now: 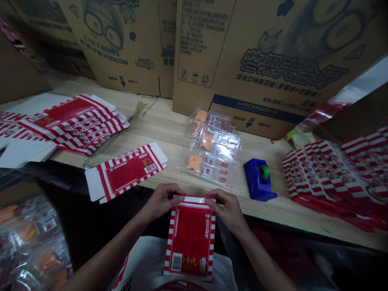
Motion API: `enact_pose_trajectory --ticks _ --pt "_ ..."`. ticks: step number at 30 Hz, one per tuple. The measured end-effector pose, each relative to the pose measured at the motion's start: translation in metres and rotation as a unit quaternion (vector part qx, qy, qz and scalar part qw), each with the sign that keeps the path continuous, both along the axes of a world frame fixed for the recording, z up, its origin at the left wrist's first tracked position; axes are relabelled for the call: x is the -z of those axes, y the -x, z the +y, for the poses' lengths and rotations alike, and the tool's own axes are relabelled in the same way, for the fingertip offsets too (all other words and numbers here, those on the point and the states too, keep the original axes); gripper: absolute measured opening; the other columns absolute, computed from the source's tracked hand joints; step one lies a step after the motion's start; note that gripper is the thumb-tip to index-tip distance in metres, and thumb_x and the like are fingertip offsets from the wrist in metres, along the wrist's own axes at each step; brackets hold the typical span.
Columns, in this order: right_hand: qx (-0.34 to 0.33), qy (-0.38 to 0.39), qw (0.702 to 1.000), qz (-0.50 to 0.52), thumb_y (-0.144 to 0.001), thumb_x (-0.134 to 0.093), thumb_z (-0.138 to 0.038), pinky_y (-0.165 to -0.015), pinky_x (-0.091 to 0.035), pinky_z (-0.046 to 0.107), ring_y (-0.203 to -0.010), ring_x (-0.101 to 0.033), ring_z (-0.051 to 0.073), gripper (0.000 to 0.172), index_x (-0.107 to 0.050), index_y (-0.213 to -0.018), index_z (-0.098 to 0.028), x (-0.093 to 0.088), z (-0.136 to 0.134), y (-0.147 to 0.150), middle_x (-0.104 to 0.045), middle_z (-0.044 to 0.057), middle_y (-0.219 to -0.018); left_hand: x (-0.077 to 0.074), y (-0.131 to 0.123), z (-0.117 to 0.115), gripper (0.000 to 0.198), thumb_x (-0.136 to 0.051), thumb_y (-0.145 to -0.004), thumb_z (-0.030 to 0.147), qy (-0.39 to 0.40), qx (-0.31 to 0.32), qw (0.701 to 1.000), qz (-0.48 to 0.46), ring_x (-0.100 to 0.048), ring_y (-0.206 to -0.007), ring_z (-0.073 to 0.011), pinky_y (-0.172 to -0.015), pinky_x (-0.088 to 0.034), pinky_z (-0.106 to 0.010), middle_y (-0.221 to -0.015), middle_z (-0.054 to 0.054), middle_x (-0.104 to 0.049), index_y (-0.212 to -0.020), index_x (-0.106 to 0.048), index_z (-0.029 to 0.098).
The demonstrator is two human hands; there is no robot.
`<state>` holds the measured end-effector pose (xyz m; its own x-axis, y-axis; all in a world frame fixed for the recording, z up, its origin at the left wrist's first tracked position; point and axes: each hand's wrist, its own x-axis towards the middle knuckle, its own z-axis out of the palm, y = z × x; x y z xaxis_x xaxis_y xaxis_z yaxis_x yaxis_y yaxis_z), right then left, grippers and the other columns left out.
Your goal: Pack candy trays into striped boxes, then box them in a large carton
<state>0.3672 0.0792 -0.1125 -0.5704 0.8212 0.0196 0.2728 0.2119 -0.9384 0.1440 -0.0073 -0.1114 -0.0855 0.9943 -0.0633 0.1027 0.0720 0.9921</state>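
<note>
A red candy box (pixel 190 236) with striped red-and-white edges lies in front of my body, its barcode at the lower left. My left hand (pixel 165 200) pinches the box's upper left corner. At the upper right corner, my right hand (pixel 226 208) grips the same edge, thumb on top. Just beyond the hands, several clear packets (pixel 209 165) with orange pieces and small printed sachets lie on the wooden table (pixel 157 121). A flat folded carton (pixel 127 169) rests at the table edge, left of my left hand. The underside of the held box is hidden.
A blue tape dispenser (pixel 259 182) with green tape stands right of the packets. Stacked striped boxes (pixel 330 173) sit at far right, flat cartons (pixel 75 121) at left. Large cardboard boxes (pixel 242 60) line the back. More packets (pixel 33 242) fill a container at lower left.
</note>
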Motion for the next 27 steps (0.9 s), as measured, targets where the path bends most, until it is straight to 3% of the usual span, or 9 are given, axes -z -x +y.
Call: enact_pose_trajectory --ticks 3,6,10,13,17,21,24,25,27 --pt "-0.004 0.013 1.0 0.0 -0.076 -0.07 -0.031 -0.053 -0.044 0.024 -0.058 -0.058 0.015 0.013 -0.069 -0.071 -0.019 -0.012 0.008 0.004 -0.067 0.0 -0.065 -0.007 0.006 0.008 0.02 -0.074 -0.071 0.032 0.072 0.034 0.992 -0.095 -0.055 -0.057 -0.0119 -0.057 -0.041 -0.023 -0.063 -0.002 -0.066 -0.07 -0.07 0.013" --pt "-0.013 0.035 0.999 0.014 -0.075 -0.07 -0.032 -0.049 -0.041 0.023 -0.053 -0.054 0.013 0.018 -0.066 -0.065 -0.018 -0.017 0.011 0.008 -0.063 -0.001 -0.059 -0.012 0.009 0.014 0.022 -0.076 -0.068 0.033 0.097 0.049 0.984 -0.143 -0.054 -0.053 -0.0106 -0.055 -0.04 -0.022 -0.06 -0.001 -0.065 -0.068 -0.069 0.012" --pt "-0.016 0.007 0.999 0.043 -0.083 -0.064 -0.032 -0.06 -0.048 0.026 -0.066 -0.062 0.017 0.022 -0.066 -0.066 -0.018 -0.015 0.004 0.004 -0.069 0.003 -0.071 -0.014 0.009 0.011 0.025 -0.071 -0.075 0.036 0.035 0.059 0.993 -0.096 -0.055 -0.061 -0.0121 -0.058 -0.041 -0.022 -0.067 -0.002 -0.064 -0.066 -0.068 0.013" --pt "-0.014 -0.038 0.998 0.057 -0.082 -0.067 -0.03 -0.072 -0.052 0.029 -0.08 -0.067 0.02 0.012 -0.069 -0.075 -0.02 -0.007 -0.003 -0.004 -0.072 0.005 -0.086 -0.013 0.006 0.004 0.027 -0.063 -0.083 0.037 -0.024 0.077 0.997 -0.004 -0.059 -0.071 -0.0154 -0.064 -0.044 -0.024 -0.078 -0.006 -0.067 -0.073 -0.07 0.013" --pt "0.016 -0.054 0.997 0.058 -0.082 -0.067 -0.027 -0.077 -0.052 0.032 -0.084 -0.067 0.022 0.007 -0.07 -0.079 -0.022 0.007 -0.014 -0.008 -0.073 0.006 -0.089 -0.006 -0.004 -0.006 0.017 -0.063 -0.084 0.03 -0.065 0.049 0.994 0.074 -0.066 -0.081 -0.0189 -0.074 -0.048 -0.027 -0.085 -0.007 -0.072 -0.085 -0.072 0.016" --pt "0.079 -0.037 0.994 0.068 -0.086 -0.061 -0.027 -0.081 -0.051 0.034 -0.084 -0.067 0.021 0.015 -0.068 -0.073 -0.024 0.018 -0.033 -0.004 -0.072 0.004 -0.088 0.007 -0.018 -0.01 0.017 -0.06 -0.085 0.028 -0.083 0.009 0.994 0.071 -0.065 -0.078 -0.0189 -0.073 -0.049 -0.028 -0.082 -0.007 -0.072 -0.077 -0.07 0.017" --pt "0.069 -0.027 0.994 0.082 -0.085 -0.063 -0.028 -0.087 -0.051 0.035 -0.096 -0.065 0.022 0.01 -0.071 -0.089 -0.025 0.019 -0.035 -0.008 -0.071 0.005 -0.101 0.02 -0.023 -0.008 0.016 -0.06 -0.085 0.029 -0.095 -0.009 0.994 0.057 -0.061 -0.075 -0.0174 -0.07 -0.046 -0.027 -0.078 -0.005 -0.066 -0.081 -0.071 0.017" --pt "0.076 -0.033 0.993 0.084 -0.084 -0.065 -0.029 -0.088 -0.051 0.035 -0.102 -0.063 0.022 0.015 -0.071 -0.097 -0.025 0.019 -0.03 -0.014 -0.069 0.006 -0.11 0.024 -0.024 -0.005 0.015 -0.061 -0.085 0.029 -0.097 -0.014 0.994 0.051 -0.06 -0.075 -0.0171 -0.069 -0.046 -0.027 -0.079 -0.004 -0.064 -0.084 -0.071 0.018" --pt "0.143 -0.062 0.984 0.09 -0.082 -0.067 -0.03 -0.086 -0.051 0.034 -0.106 -0.061 0.022 0.026 -0.067 -0.107 -0.025 0.016 -0.013 -0.036 -0.062 0.008 -0.123 0.031 -0.027 0.0 0.014 -0.063 -0.084 0.029 -0.098 -0.011 0.994 0.037 -0.059 -0.076 -0.0169 -0.07 -0.045 -0.027 -0.079 -0.003 -0.061 -0.087 -0.072 0.02"
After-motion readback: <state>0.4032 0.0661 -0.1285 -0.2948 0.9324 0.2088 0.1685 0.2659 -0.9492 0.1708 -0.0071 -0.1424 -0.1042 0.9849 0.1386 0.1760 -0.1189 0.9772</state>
